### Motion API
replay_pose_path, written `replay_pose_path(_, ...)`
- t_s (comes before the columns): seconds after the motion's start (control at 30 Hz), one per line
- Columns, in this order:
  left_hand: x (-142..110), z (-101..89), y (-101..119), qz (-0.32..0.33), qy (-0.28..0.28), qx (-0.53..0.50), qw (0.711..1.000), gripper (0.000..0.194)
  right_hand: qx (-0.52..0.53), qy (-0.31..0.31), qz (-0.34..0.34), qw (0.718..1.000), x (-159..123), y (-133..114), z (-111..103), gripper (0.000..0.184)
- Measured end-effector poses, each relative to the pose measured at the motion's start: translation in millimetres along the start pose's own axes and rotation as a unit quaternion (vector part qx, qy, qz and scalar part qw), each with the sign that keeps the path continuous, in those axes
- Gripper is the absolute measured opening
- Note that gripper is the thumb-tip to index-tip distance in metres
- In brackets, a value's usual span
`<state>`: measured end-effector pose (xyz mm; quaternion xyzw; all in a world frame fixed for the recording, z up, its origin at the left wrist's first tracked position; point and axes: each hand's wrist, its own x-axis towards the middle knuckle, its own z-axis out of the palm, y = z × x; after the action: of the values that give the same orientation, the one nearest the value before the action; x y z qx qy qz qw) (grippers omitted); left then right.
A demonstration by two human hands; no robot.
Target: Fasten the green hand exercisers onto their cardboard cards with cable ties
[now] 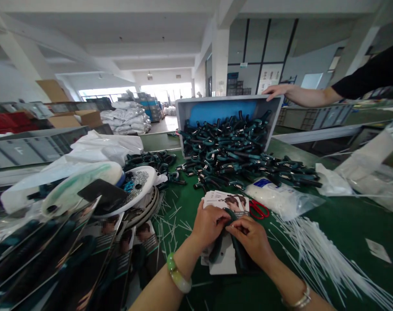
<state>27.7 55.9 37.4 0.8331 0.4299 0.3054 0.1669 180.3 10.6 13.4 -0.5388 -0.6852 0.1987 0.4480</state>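
Note:
My left hand (pixel 208 224) and my right hand (pixel 252 238) are both closed on a dark green hand gripper (pixel 237 252) that lies on a white backing card (pixel 222 263) on the green table (pixel 342 224). The fingers of both hands pinch at its top bend. A stack of printed cards (pixel 227 200) lies just beyond my hands. Red scissors (pixel 258 209) rest to the right of that stack. A heap of green hand grippers (pixel 245 162) spills from a tilted grey crate (pixel 229 113) at the far side.
Another person's hand (pixel 280 90) holds the crate's top right corner. White zip ties (pixel 316 255) fan out at right, beside a plastic bag (pixel 280 196). Packaged cards (pixel 70 255) and bags (pixel 96 149) pile up at left.

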Motion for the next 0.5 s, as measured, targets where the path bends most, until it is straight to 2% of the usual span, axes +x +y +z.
replay_pose_path(0.17, -7.5, 3.4, 1.4, 0.021, -0.006, 0.004, 1.0, 0.016, -0.011, 0.003, 0.02, 1.0, -0.6, -0.1, 0.2, 0.031)
replay_pose_path(0.5, -10.4, 8.5, -0.9, 0.015, -0.001, -0.032, 0.999, 0.022, -0.013, -0.006, 0.038, 0.999, 0.4, -2.3, 0.5, 0.032)
